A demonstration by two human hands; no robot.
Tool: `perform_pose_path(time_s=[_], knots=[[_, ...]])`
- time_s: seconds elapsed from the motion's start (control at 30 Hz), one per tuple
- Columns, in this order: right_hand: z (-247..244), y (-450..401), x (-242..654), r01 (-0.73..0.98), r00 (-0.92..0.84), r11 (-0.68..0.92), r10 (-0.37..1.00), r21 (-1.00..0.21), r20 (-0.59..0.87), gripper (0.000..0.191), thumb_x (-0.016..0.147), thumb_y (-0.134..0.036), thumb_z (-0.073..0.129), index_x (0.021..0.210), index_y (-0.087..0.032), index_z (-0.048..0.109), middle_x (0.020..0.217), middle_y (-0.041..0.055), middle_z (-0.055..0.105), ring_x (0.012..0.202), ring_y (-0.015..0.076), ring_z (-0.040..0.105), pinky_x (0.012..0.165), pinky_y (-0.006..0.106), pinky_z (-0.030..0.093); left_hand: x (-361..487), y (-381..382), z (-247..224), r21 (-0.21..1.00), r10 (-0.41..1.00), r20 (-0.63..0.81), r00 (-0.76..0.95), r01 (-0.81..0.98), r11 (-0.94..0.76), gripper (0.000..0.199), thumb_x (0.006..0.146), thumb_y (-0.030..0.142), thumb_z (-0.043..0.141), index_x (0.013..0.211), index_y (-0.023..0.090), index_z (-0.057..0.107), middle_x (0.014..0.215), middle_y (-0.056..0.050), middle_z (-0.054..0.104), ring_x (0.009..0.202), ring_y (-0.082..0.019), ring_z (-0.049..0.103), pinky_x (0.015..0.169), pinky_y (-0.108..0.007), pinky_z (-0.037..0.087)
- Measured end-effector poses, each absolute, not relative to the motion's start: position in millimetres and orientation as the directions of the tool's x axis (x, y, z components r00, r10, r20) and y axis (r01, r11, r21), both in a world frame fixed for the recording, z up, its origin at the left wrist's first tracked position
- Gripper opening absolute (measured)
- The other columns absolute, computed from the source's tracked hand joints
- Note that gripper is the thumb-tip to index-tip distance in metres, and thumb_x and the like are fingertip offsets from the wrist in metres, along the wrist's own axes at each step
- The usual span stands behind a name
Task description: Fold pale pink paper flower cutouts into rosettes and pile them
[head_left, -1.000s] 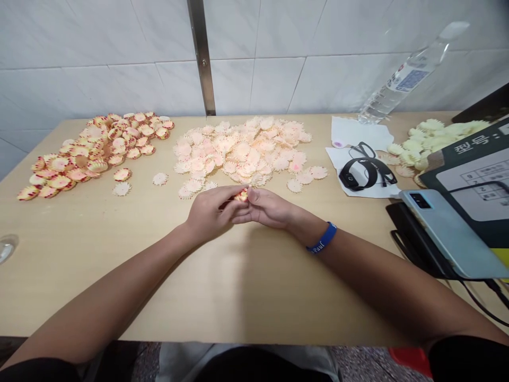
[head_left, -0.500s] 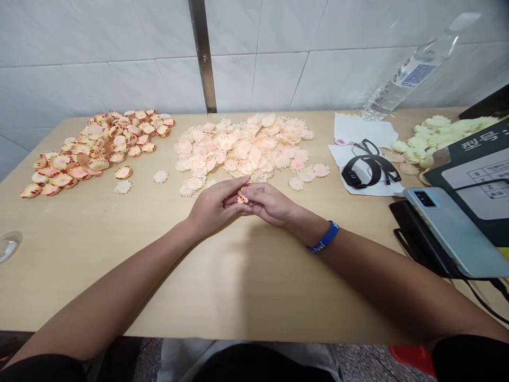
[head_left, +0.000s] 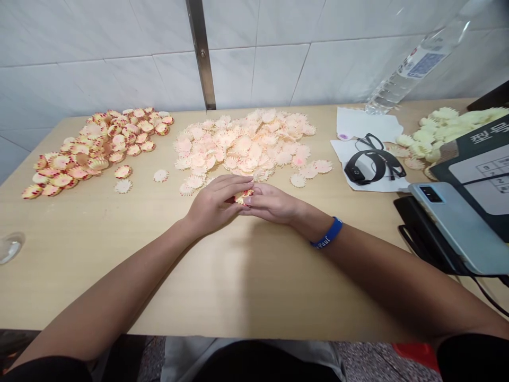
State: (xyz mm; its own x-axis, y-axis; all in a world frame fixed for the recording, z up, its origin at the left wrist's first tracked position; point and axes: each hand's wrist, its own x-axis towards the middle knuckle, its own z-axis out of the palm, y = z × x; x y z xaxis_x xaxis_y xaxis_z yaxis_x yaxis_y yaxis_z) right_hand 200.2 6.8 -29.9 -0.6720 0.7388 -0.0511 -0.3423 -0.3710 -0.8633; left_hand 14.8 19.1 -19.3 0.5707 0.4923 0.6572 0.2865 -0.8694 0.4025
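Note:
My left hand [head_left: 217,204] and my right hand [head_left: 274,204] meet over the table, just in front of a pile of pale pink flower-shaped discs [head_left: 246,140]. Between them they grip a yellow disc with a jagged red edge [head_left: 243,198]. My right thumb presses on its face, and the left fingers wrap the far side. Part of the disc is hidden by the fingers. To the left lies a heap of similar red-edged yellow discs [head_left: 91,146]. Two loose pale discs [head_left: 161,175] rest between the heaps.
On the right are a black wristband [head_left: 363,167] on white paper [head_left: 350,124], a clear bottle [head_left: 417,63], pale green discs [head_left: 441,130], and a phone [head_left: 465,228] on a black object beside a dark box [head_left: 483,164]. A clear round item [head_left: 11,247] sits at the left edge. A tiled wall stands behind.
The red-edged disc has shifted slightly between my hands and shows more of its face. My right thumb now lies across it. The view has moved a little.

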Motion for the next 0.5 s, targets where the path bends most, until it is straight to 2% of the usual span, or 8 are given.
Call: perform_pose_path(time_s=[0.1, 0.2, 0.27, 0.33, 0.4, 0.5], knots=[[-25.9, 6.9, 202.1, -0.381, -0.687, -0.417, 0.725, -0.825, -0.050, 0.031, 0.078, -0.034, 0.078, 0.099, -0.016, 0.067, 0.102, 0.0058, 0.068, 0.103, 0.0175, 0.065, 0.099, 0.036, 0.050, 18.2, 13.7, -12.5, 0.580, 0.652, 0.600, 0.464, 0.308, -0.754, 0.025, 0.083, 0.025, 0.070, 0.107, 0.018, 0.070, 0.112, -0.010, 0.073, 0.108, -0.023, 0.067, 0.093, -0.037, 0.055], [-24.0, 7.2, 200.7, -0.402, -0.689, -0.430, 0.724, -0.808, -0.043, 0.042, 0.077, -0.046, 0.079, 0.104, -0.015, 0.068, 0.115, 0.0101, 0.068, 0.112, 0.0199, 0.063, 0.106, 0.041, 0.046, 19.8, 10.2, -8.2, 0.827, 0.864, 0.386, 0.324, 0.294, -0.480, 0.028, 0.076, 0.025, 0.073, 0.102, 0.016, 0.069, 0.103, -0.007, 0.074, 0.089, -0.021, 0.071, 0.073, -0.030, 0.059], [-24.9, 7.4, 199.0, -0.398, -0.664, -0.438, 0.744, -0.806, -0.076, 0.047, 0.073, -0.051, 0.080, 0.101, -0.015, 0.070, 0.115, 0.0105, 0.069, 0.110, 0.0202, 0.064, 0.106, 0.041, 0.047, 20.0, 9.5, -7.4, 0.889, 0.909, 0.310, 0.279, 0.254, -0.381, 0.029, 0.072, 0.026, 0.076, 0.097, 0.016, 0.069, 0.098, -0.006, 0.074, 0.081, -0.020, 0.071, 0.066, -0.028, 0.059], [-26.7, 7.4, 197.9, -0.379, -0.638, -0.449, 0.760, -0.809, -0.123, 0.046, 0.070, -0.052, 0.082, 0.094, -0.015, 0.071, 0.107, 0.0089, 0.072, 0.103, 0.0189, 0.067, 0.103, 0.040, 0.050, 19.9, 9.3, -7.1, 0.877, 0.900, 0.340, 0.271, 0.254, -0.408, 0.025, 0.071, 0.025, 0.077, 0.093, 0.016, 0.070, 0.094, -0.006, 0.074, 0.082, -0.020, 0.071, 0.071, -0.030, 0.059], [-28.1, 7.3, 198.1, -0.356, -0.624, -0.452, 0.766, -0.818, -0.152, 0.044, 0.067, -0.051, 0.084, 0.088, -0.015, 0.072, 0.096, 0.0066, 0.073, 0.095, 0.0170, 0.069, 0.098, 0.037, 0.053, 19.5, 8.5, -6.8, 0.812, 0.852, 0.433, 0.293, 0.284, -0.510, 0.017, 0.074, 0.026, 0.075, 0.089, 0.017, 0.071, 0.088, -0.004, 0.075, 0.083, -0.020, 0.071, 0.084, -0.037, 0.059], [-28.5, 7.6, 199.6, -0.331, -0.621, -0.452, 0.765, -0.828, -0.170, 0.040, 0.065, -0.047, 0.087, 0.085, -0.015, 0.073, 0.088, 0.0035, 0.072, 0.086, 0.0141, 0.069, 0.089, 0.032, 0.056, 18.6, 6.6, -6.4, 0.683, 0.748, 0.574, 0.333, 0.310, -0.662, 0.009, 0.080, 0.026, 0.072, 0.084, 0.018, 0.072, 0.083, -0.002, 0.076, 0.079, -0.018, 0.072, 0.106, -0.045, 0.049]])
